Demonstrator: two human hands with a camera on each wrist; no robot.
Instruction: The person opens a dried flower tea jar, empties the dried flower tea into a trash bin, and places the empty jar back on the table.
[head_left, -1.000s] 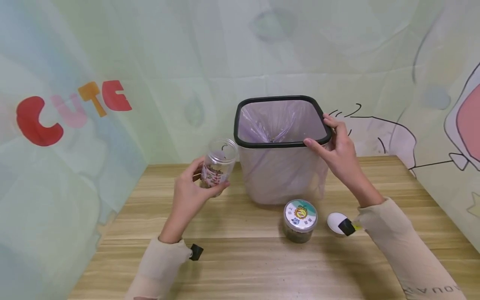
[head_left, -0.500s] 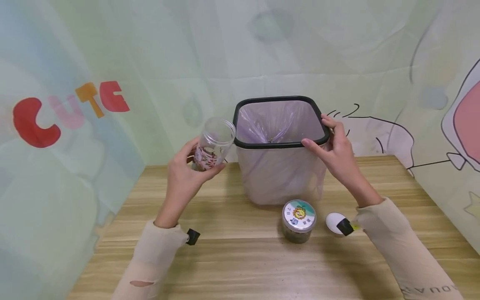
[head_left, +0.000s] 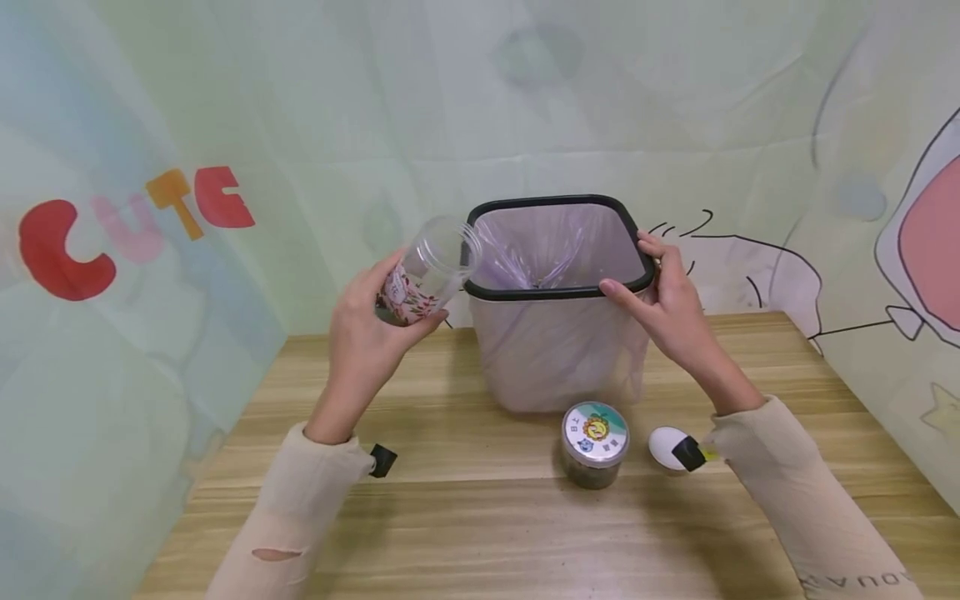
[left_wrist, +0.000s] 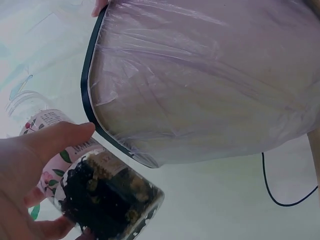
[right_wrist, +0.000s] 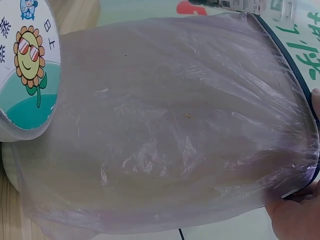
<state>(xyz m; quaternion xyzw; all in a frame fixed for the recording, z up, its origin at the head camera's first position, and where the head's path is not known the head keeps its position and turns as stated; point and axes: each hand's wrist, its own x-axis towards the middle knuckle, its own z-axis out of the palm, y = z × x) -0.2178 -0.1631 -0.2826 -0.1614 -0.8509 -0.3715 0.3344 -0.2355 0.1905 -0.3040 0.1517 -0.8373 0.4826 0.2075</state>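
My left hand (head_left: 367,333) grips a clear jar (head_left: 427,275) with a floral label, tilted so its uncapped mouth overlaps the left rim of the trash can. In the left wrist view, dark and brownish dried bits (left_wrist: 105,197) sit at the jar's bottom end. The trash can (head_left: 562,358) stands upright with a black rim and a translucent purplish liner (head_left: 570,233) inside and hanging over its outside. My right hand (head_left: 667,308) holds the rim at the front right corner, thumb in front and fingers along the side.
A squat jar (head_left: 595,442) with a sunflower-printed lid stands in front of the can. To its right lies a round white lid (head_left: 667,447), partly covered by the right wrist camera. A printed curtain (head_left: 375,125) encloses the back and sides of the wooden table (head_left: 450,533).
My left hand has raised the jar from beside the can and tipped its mouth rightward over the rim. The right hand keeps its hold on the can.
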